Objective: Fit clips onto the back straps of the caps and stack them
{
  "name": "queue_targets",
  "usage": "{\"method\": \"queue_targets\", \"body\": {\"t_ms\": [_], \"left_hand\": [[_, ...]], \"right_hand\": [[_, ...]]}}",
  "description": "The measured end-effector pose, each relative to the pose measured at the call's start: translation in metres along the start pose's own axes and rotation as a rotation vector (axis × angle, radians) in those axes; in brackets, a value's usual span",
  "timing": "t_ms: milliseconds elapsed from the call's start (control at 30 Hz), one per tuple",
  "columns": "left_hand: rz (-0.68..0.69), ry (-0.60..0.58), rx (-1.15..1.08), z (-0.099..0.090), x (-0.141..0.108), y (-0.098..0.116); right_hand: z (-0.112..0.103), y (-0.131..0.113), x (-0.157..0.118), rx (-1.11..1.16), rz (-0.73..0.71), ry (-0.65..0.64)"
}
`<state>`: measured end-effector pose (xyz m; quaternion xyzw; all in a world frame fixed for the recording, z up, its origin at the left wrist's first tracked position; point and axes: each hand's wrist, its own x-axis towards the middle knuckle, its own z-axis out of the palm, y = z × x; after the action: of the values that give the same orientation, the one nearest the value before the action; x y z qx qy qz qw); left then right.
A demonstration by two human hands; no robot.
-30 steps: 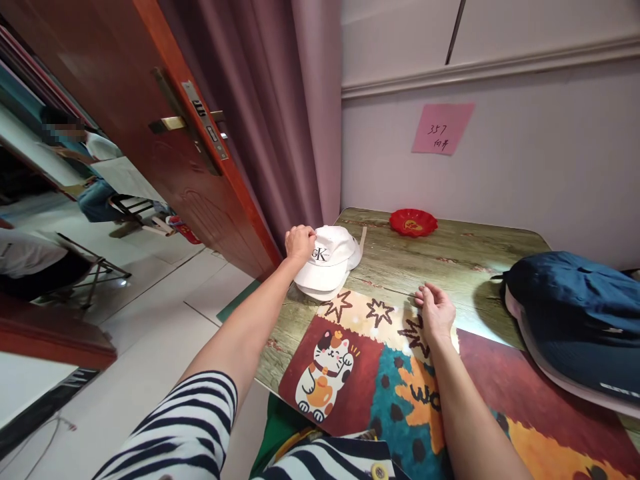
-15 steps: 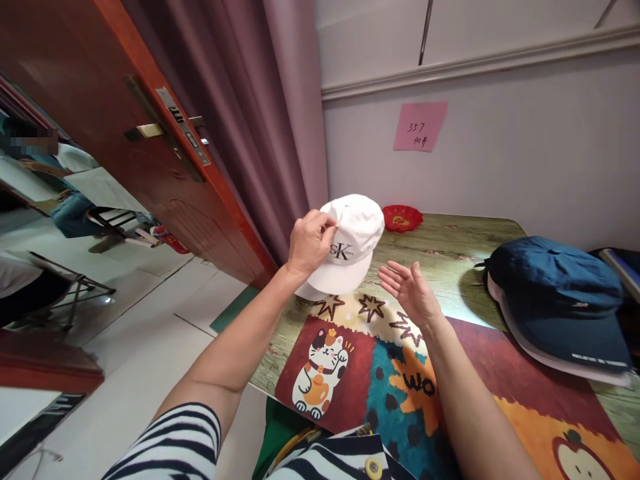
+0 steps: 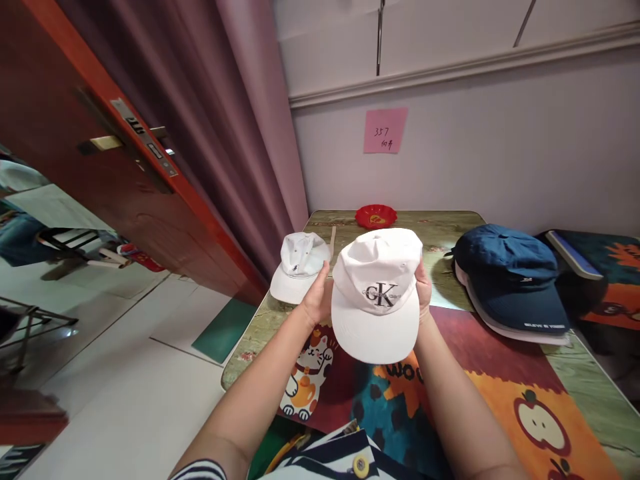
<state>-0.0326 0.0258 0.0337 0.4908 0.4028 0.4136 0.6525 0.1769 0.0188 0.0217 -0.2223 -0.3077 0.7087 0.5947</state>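
I hold a white baseball cap (image 3: 376, 293) with a black "CK" logo up in front of me, its brim pointing toward me. My left hand (image 3: 318, 299) grips its left side and my right hand (image 3: 424, 292) grips its right side, mostly hidden behind the cap. The cap hovers above a colourful cartoon mat (image 3: 450, 393) on the wood-pattern table (image 3: 440, 237). A second white cap (image 3: 297, 265) lies on the table's left corner, just beyond my left hand.
A dark blue cap (image 3: 510, 280) rests on a stack of other caps at the right. A small red dish (image 3: 376, 216) sits by the wall under a pink note (image 3: 385, 131). A brown door (image 3: 100, 173) and purple curtain (image 3: 240, 133) stand to the left.
My left hand lifted the logo cap off the pile and brought it to the middle. My right hand rose from the mat and took the cap's other side. A second white cap is uncovered.
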Motion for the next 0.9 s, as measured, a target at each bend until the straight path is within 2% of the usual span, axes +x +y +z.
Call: {"method": "queue_targets", "body": {"t_ms": [67,200,367,533,667,767,900], "left_hand": [[-0.069,-0.127,-0.175,0.006,0.001,-0.006],[0.045,-0.075,-0.310,0.019,-0.001,0.003],[0.164,0.002,-0.231,0.022,-0.005,0.012],[0.118,0.023,-0.118,0.008,0.006,0.016],[0.090,0.089,-0.084,-0.004,0.022,0.033],[0.125,0.138,-0.080,-0.008,0.031,0.053],[0.228,0.034,0.104,-0.009,0.035,0.072]], "right_hand": [[-0.002,0.001,0.000,0.004,-0.002,0.022],[-0.007,0.004,0.001,-0.046,-0.012,-0.001],[-0.012,0.006,0.001,-0.078,-0.002,0.000],[-0.020,-0.004,0.008,-0.124,0.000,0.076],[-0.028,-0.023,0.014,-0.222,-0.147,0.163],[-0.031,-0.037,0.011,-0.282,-0.273,0.189],[-0.038,-0.049,0.004,-0.420,-0.402,0.196]]}}
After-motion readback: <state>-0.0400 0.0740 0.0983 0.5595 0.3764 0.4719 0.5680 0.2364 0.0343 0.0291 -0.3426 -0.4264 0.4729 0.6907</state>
